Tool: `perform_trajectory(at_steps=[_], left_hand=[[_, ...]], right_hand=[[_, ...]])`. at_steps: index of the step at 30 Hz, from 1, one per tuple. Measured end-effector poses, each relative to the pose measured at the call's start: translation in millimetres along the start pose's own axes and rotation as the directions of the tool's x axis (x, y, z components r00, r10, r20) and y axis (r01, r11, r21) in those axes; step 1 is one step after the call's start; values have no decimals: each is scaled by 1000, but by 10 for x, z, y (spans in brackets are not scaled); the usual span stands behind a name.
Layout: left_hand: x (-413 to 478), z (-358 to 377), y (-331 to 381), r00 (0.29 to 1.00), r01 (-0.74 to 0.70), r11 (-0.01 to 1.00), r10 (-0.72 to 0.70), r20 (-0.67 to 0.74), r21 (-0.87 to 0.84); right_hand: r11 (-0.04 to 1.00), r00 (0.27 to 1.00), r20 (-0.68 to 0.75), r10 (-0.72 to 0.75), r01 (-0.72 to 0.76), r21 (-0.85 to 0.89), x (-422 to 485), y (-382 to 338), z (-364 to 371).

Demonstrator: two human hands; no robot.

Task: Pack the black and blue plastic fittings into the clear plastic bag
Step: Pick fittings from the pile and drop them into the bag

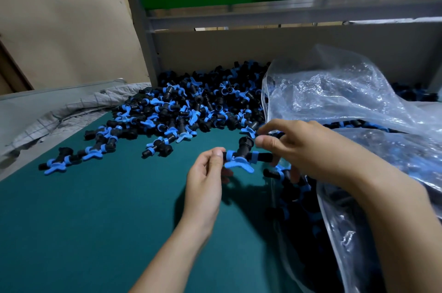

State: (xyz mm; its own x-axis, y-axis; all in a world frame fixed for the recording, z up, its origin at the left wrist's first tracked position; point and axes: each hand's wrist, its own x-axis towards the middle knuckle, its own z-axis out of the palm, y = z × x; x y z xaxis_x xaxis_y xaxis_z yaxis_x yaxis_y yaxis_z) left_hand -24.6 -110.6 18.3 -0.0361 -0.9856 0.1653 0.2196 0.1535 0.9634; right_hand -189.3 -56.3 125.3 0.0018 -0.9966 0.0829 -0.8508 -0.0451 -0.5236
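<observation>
Black-and-blue tee fitting (241,157) lies along 9-to-3 o'clock above the green mat (95,209), left hand (203,180) pinching its 9 o'clock end, right hand (308,149) gripping its 3 o'clock end, nearer the clear plastic bag (346,91), whose mouth opens at 4 o'clock.

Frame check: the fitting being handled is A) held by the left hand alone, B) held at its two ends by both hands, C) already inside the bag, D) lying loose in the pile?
B: the left hand pinches one end of the fitting and the right hand holds the other, above the green mat.
</observation>
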Motion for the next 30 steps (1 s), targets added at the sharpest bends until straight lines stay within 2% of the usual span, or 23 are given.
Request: perform_trajectory(at_steps=[4, 7, 11, 14, 17, 20, 23, 25, 28, 30], left_hand=[[-10, -16, -4, 999, -3, 1000, 3, -36, 16], [-21, -13, -2, 1000, -7, 1000, 7, -23, 12], [-66, 26, 37, 995, 0, 999, 5, 100, -47], [-135, 87, 37, 972, 1, 998, 13, 233, -57], [-227, 159, 19, 951, -18, 998, 35, 308, -57], [-321, 237, -11, 939, -45, 998, 53, 340, -31], [-416, 349, -49, 944, -57, 998, 63, 323, -28], [-455, 420, -64, 961, -88, 996, 89, 261, -16], [-454, 494, -101, 984, -95, 994, 86, 154, 52], [-453, 539, -111, 989, -79, 990, 64, 134, 114]], right_hand=[[998, 999, 6, 33, -33, -55, -87, -32, -78], [996, 998, -57, 30, -35, -87, -113, -51, -120], [986, 975, -209, -72, 101, 129, -149, -107, -215], [911, 923, -346, -168, 280, 303, -209, -195, -288], [849, 878, -427, -216, 385, 363, -256, -285, -299], [846, 875, -430, -223, 393, 361, -257, -337, -272], [853, 883, -412, -225, 383, 354, -247, -354, -248], [863, 886, -409, -220, 372, 342, -243, -348, -243], [872, 888, -408, -212, 361, 331, -228, -330, -239], [872, 886, -412, -214, 364, 329, -224, -326, -236]])
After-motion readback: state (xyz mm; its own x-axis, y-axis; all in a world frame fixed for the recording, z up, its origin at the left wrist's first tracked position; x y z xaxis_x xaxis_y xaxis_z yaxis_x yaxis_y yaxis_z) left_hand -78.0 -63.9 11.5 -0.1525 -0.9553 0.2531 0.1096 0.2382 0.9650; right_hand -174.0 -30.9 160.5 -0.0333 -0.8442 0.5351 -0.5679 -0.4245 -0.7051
